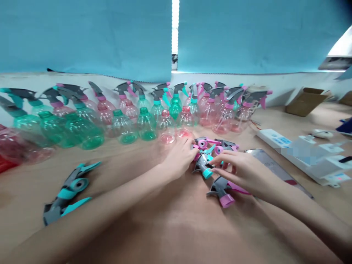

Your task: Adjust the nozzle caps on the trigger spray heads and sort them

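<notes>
A heap of grey spray heads [213, 148] with pink and teal triggers lies at the table's middle. My left hand [180, 156] reaches into the heap's left side, fingers curled over the heads; what they grip is hidden. My right hand [239, 169] rests on the heap's right side, fingertips pinching a grey spray head with a teal collar [204, 167]. A grey spray head with a pink collar [222, 190] lies just below that hand. Rows of green and pink plastic bottles [143, 123] stand behind the heap, some capped with spray heads.
Two grey and teal spray heads [68, 190] lie at the near left. A white power strip with plugs [302, 156] and a flat dark sheet [271, 167] sit at the right. A cardboard box [306, 101] stands far right. Blue blinds [110, 36] hang behind.
</notes>
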### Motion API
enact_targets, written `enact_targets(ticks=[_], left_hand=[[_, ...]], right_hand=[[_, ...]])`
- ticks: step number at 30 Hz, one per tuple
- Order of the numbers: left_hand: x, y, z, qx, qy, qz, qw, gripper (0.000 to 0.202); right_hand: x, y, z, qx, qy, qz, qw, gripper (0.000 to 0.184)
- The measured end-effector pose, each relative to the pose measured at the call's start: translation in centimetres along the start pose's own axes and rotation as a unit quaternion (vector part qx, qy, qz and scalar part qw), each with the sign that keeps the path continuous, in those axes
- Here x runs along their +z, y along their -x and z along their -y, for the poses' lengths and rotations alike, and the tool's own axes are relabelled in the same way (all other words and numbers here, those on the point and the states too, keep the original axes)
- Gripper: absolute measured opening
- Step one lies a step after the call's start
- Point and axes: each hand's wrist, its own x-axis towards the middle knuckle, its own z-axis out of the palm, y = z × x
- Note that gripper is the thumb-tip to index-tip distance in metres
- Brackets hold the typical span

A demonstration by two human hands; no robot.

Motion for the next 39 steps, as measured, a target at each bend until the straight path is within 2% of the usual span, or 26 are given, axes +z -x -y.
enact_targets(ticks=[3,6,10,14,20,27,29,32,36,39], left_hand=[[0.4,-0.7,0.5,0.007,-0.001,-0.004,1.0,0.019],[0.3,-0.4,0.8,0.008,0.012,-0.023,1.0,0.016],[-0.5,1.4,0.6,-0.002,0.047,-0.075,0.996,0.018],[-2.1,4.3,-0.3,-0.045,0.075,-0.124,0.988,0.018],[-4.4,7.9,-2.5,-0.156,0.18,-0.129,0.963,0.027],[-5.0,10.4,-3.4,-0.194,0.285,-0.127,0.93,0.023],[-4.7,11.1,-3.5,-0.209,0.309,-0.138,0.918,0.026],[-4.0,12.2,-3.5,-0.242,0.312,-0.168,0.903,0.026],[-3.3,13.3,-3.4,-0.251,0.287,-0.222,0.897,0.021],[-3.2,13.7,-3.3,-0.212,0.273,-0.26,0.902,0.021]], right_hand=[[0.9,-0.6,-0.3,-0.003,0.041,-0.027,0.999,0.015],[1.6,-1.3,-0.4,-0.009,0.06,-0.029,0.998,0.025],[2.5,-1.5,-0.1,-0.015,0.078,-0.017,0.997,0.045],[3.2,-1.4,0.6,-0.019,0.087,-0.003,0.996,0.052],[3.5,-0.9,1.1,-0.029,0.103,0.033,0.994,0.033],[1.7,-0.6,0.6,-0.037,0.117,0.047,0.991,0.016],[0.8,-1.1,1.6,-0.037,0.099,0.039,0.994,0.015],[-0.2,-2.1,4.4,-0.032,-0.045,0.047,0.997,0.016],[0.4,-3.2,8.2,-0.071,-0.189,0.074,0.977,0.013],[1.2,-4.0,9.7,-0.071,-0.215,0.121,0.967,0.016]])
